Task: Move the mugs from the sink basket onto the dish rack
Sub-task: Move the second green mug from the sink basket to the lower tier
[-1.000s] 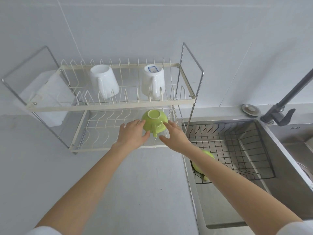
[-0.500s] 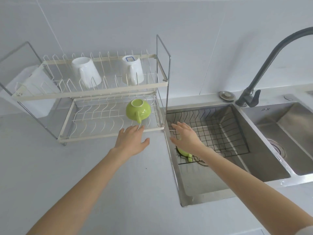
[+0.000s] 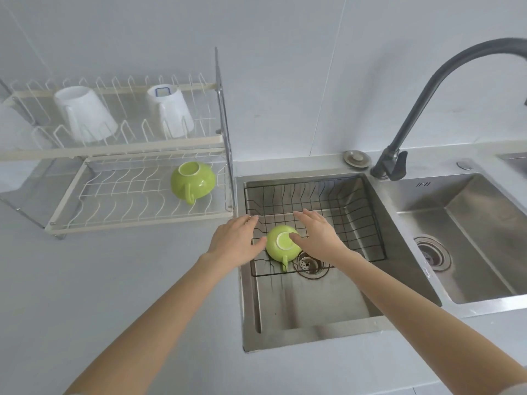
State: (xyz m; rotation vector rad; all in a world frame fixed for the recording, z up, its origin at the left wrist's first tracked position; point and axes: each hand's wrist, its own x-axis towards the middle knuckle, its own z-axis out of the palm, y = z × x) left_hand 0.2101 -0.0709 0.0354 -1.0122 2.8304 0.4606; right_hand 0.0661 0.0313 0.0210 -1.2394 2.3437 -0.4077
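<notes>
Both hands, left (image 3: 235, 240) and right (image 3: 319, 238), flank an inverted green mug (image 3: 281, 246) in the sink basket (image 3: 353, 218). Another mug (image 3: 192, 182) sits on the rack (image 3: 137, 220).

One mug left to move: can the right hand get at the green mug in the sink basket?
Probably yes. The right hand is open with its thumb on the upturned green ceramic mug in the black wire sink basket; nothing covers it.

Light: bright, even and soft, no clear source.
Shadows: faint, under the two-tier white wire dish rack (image 3: 142, 220).
Glare: dull sheen on the stainless steel sink (image 3: 313, 309) walls.
Focus: slightly soft overall.
Distortion: wide-angle bending of the dark curved faucet (image 3: 427, 89) and wall lines at the edges.
</notes>
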